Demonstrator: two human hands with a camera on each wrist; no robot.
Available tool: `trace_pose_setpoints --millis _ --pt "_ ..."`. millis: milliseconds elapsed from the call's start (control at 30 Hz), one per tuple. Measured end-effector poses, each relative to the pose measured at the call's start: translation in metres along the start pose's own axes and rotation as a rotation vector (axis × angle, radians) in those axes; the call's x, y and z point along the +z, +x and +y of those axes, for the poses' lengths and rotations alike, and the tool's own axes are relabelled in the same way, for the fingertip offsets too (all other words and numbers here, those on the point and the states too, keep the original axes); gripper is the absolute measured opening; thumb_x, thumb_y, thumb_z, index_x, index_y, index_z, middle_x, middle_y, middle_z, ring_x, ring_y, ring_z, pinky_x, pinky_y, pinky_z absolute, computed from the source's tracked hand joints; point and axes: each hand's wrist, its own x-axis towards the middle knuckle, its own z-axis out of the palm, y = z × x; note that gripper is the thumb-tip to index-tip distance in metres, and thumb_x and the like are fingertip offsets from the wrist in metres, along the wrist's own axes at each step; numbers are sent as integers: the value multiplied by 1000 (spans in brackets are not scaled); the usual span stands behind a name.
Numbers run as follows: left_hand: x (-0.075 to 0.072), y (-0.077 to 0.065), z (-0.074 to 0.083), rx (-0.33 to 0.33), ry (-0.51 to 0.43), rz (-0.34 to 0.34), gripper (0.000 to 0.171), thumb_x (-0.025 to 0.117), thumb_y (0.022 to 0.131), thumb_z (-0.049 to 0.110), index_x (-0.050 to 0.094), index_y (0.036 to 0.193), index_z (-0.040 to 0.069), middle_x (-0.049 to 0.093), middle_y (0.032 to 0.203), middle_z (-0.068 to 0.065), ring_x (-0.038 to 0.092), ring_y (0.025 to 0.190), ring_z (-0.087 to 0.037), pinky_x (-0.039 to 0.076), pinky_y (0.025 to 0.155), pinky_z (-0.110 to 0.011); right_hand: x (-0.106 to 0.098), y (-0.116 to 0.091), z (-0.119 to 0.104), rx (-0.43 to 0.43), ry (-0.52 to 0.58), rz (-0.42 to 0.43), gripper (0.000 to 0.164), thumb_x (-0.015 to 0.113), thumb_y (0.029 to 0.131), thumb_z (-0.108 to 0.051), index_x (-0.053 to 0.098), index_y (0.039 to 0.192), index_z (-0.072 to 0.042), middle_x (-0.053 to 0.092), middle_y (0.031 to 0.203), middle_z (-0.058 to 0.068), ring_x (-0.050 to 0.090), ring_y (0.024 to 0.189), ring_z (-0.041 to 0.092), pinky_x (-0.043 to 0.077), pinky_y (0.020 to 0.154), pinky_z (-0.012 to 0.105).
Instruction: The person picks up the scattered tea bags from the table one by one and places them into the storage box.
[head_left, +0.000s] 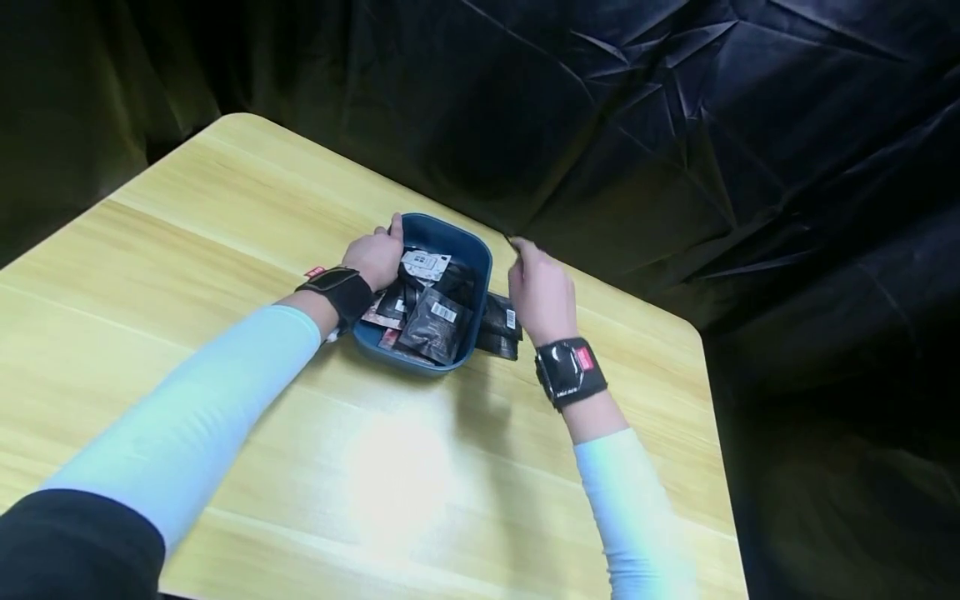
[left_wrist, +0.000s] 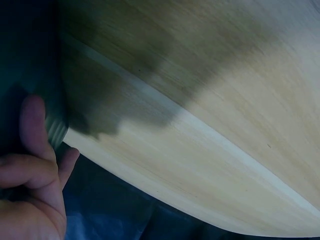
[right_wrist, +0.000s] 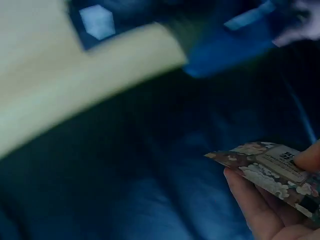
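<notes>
A dark blue plastic bin (head_left: 450, 235) stands near the table's far edge, with several small flat packets (head_left: 433, 327) inside, mostly black with white labels. My left hand (head_left: 375, 258) grips the bin by its left side; in the left wrist view its fingers (left_wrist: 34, 127) lie against the wall. To the right of the bin, my right hand (head_left: 546, 296) is raised and apart from it. The right wrist view shows it pinching a flat packet with a floral print (right_wrist: 272, 170) between thumb and fingers. From the head view that packet is mostly hidden.
More black packets (head_left: 501, 321) lie on the table right against the bin's right side. The light wooden table (head_left: 247, 400) ends just beyond the bin, where a dark curtain (head_left: 600, 125) hangs behind it.
</notes>
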Motion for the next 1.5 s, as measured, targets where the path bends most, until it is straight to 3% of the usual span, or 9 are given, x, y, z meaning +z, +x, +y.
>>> trace_pose_setpoints --millis 200,467,567,733,867,967,1100,1300,1500 --pt "4 -1 1 12 -9 14 64 36 96 5 1 148 -6 41 134 -35 59 79 -32 52 69 -44 -18 23 -25 -60 -7 -56 32 49 95 -12 58 126 -10 65 80 8 57 71 21 47 63 30" --pt "4 -1 4 14 -13 18 64 37 96 5 1 148 -6 43 132 -35 59 77 -31 52 67 -43 -10 25 -29 -91 -13 -98 33 51 95 -15 57 127 -11 69 93 8 60 79 20 50 70 29" --pt "5 0 4 9 -18 21 64 38 96 5 1 148 -5 42 133 -34 60 80 -32 52 69 -44 -6 27 -24 -129 -17 -174 47 57 93 -30 49 136 -15 61 126 10 59 110 25 49 91 36" --pt "7 1 4 7 -14 31 65 39 96 6 2 148 -6 44 132 -34 61 82 -33 52 72 -45 4 26 0 -70 52 -392 70 53 89 -53 32 147 -21 20 156 6 20 144 24 22 114 46" --pt "6 1 3 4 -11 35 65 38 96 6 2 148 -6 45 130 -34 61 91 -37 51 77 -47 22 17 30 33 67 -497 54 50 94 -28 36 145 -15 21 156 11 25 142 27 25 114 43" --pt "7 1 3 7 -6 40 64 38 96 6 3 148 -6 45 130 -34 61 93 -38 51 78 -48 43 8 47 39 1 -619 62 56 86 -10 36 145 -15 21 155 15 24 142 30 28 112 45" --pt "10 0 2 15 3 44 62 37 96 6 5 148 -6 47 128 -34 61 93 -38 52 78 -48 74 -6 56 -27 -85 -739 79 66 77 -6 31 147 -17 21 155 15 20 143 32 29 110 50" --pt "17 -2 1 16 -4 41 63 38 95 6 6 148 -7 47 127 -34 61 95 -39 52 78 -49 91 -25 61 -41 -124 -584 47 57 86 -9 52 132 -15 62 124 12 59 112 30 48 91 44" --pt "16 -1 -3 10 2 60 63 39 95 7 7 148 -6 48 126 -34 62 91 -37 53 76 -48 61 -14 67 81 -65 -317 44 48 89 -6 55 131 -16 69 108 12 65 83 30 51 71 45"
